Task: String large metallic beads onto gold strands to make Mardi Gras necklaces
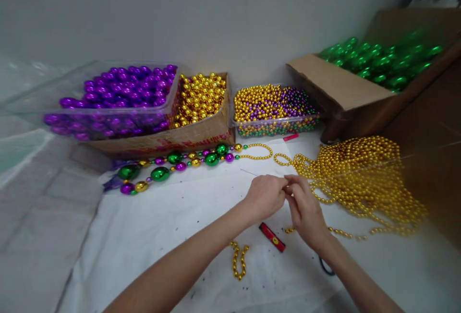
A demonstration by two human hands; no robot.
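Observation:
My left hand [265,197] and my right hand [305,207] meet above the white cloth [151,246], fingertips pinched together. They grip a thin string [248,173], whose end pokes out to the left of my left hand; a fine line also runs off to the right over the gold beads. The exact pinch point is hidden by the fingers. Just below lies a red and black packet [272,237]. A short gold bead strand [238,261] rests nearer me. Behind the hands stretches a necklace of large green, purple and gold beads [180,165].
Along the wall stand a clear bin of purple beads [126,87], a cardboard box of gold beads [201,99] and a clear tub of small mixed beads [275,106]. A carton of green beads [382,63] is back right. Gold bead strands [363,174] heap at right.

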